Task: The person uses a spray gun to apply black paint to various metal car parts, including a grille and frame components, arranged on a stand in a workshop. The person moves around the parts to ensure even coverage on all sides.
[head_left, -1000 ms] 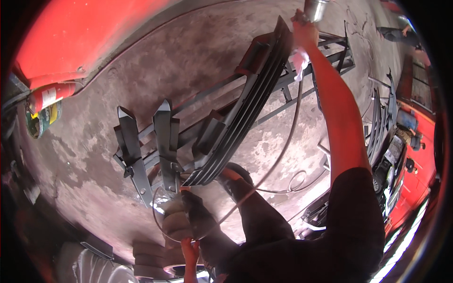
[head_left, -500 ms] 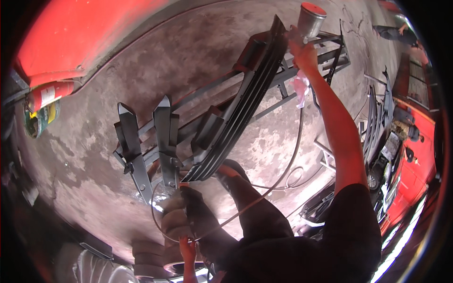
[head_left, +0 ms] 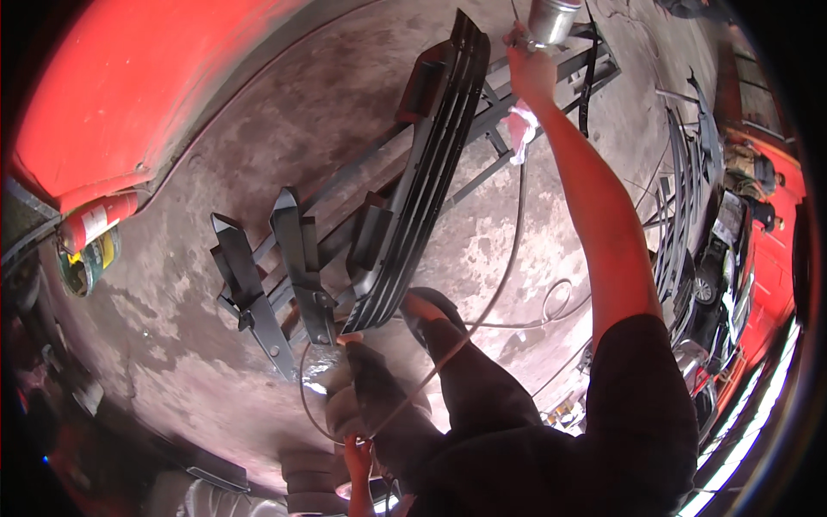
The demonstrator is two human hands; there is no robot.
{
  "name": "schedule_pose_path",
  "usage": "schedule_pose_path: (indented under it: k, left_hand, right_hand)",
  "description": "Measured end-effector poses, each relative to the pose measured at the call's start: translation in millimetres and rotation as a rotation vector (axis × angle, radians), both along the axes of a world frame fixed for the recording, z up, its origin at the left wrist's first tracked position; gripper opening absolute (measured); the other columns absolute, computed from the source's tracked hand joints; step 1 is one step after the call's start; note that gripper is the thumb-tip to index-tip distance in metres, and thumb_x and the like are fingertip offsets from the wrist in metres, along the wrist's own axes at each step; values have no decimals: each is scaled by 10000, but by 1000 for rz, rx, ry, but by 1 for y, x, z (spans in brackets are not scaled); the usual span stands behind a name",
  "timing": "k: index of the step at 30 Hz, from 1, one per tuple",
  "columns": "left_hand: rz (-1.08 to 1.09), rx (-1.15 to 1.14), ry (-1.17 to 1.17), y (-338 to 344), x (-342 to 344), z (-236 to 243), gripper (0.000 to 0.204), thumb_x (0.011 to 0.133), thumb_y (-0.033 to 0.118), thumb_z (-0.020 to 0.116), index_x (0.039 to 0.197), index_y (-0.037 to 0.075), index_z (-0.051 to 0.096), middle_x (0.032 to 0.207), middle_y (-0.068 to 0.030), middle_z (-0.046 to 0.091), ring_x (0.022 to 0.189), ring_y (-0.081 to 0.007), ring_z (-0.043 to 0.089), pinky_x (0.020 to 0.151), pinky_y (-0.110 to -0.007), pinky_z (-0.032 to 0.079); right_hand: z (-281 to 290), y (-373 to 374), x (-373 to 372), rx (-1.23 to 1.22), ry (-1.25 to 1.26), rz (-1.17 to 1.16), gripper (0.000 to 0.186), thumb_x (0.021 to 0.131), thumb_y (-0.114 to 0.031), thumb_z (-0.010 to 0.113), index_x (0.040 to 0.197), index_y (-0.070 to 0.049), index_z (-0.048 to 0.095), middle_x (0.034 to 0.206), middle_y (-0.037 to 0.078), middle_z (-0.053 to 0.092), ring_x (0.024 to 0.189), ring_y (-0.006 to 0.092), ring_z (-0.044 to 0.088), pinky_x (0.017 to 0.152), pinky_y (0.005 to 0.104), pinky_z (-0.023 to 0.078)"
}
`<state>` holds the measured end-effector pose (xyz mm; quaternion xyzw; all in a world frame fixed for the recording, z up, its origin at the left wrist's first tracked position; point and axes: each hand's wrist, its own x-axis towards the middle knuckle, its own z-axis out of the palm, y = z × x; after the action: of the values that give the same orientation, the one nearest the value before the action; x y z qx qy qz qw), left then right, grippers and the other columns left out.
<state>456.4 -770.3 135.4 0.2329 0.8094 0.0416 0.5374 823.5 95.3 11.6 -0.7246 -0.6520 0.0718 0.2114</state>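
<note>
My right hand (head_left: 531, 72) is stretched out at the top, closed on a spray gun with a silvery metal cup (head_left: 552, 22). A pinkish-white cloth (head_left: 520, 129) hangs below that hand, where the hose (head_left: 519, 224) leads down. Close to the spray gun, on its left, a long black ridged panel (head_left: 435, 164), like a vehicle trim part, rests slanted on a dark metal frame (head_left: 366, 157). Low down near my legs, my left hand (head_left: 357, 458) is closed round a loop of the hose. Two dark grey brackets (head_left: 250, 280) lean on the frame's near left end.
A red painted panel (head_left: 138, 95) fills the upper left, with a red cylinder (head_left: 102, 217) and a green-yellow tin (head_left: 93, 265) below it. Stacked tyres (head_left: 308, 474) stand by my left hand. More dark strips (head_left: 676, 207) and people (head_left: 762, 172) are at the right. Hose coils on the stained floor.
The view has shifted. My right hand and the spray gun now appear higher and further left, with the cup's top out of the picture. My left hand still holds the hose.
</note>
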Motion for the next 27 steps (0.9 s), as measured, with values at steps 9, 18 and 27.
schedule_pose_path:
  k: [9, 18, 27]
  left_hand:
    - [-44, 40, 56, -28, -15, 4, 341, 814, 67, 788, 1120, 11, 649, 1106, -234, 660, 1092, -465, 613, 936, -500, 483]
    - [-1, -22, 0, -10, -4, -1, 348, 813, 107, 794, 1104, -5, 641, 1103, -250, 656, 1093, -482, 610, 937, -516, 476]
    - [-102, 39, 112, -51, -36, -4, 462, 856, 119, 801, 1243, -31, 598, 1260, -278, 632, 1268, -491, 558, 1109, -504, 417]
  right_hand:
    - [41, -110, -37, -300, 303, 8, 394, 894, -370, 756, 953, 18, 724, 852, 270, 728, 860, 470, 721, 744, 532, 574]
    - [5, -13, -18, 11, -118, -80, 494, 888, -458, 734, 1003, 22, 709, 1053, 309, 725, 1016, 478, 707, 891, 550, 564]
    - [-12, -87, -3, -79, 62, -2, 449, 897, -403, 730, 1002, 33, 718, 929, 262, 747, 928, 437, 738, 819, 522, 580]
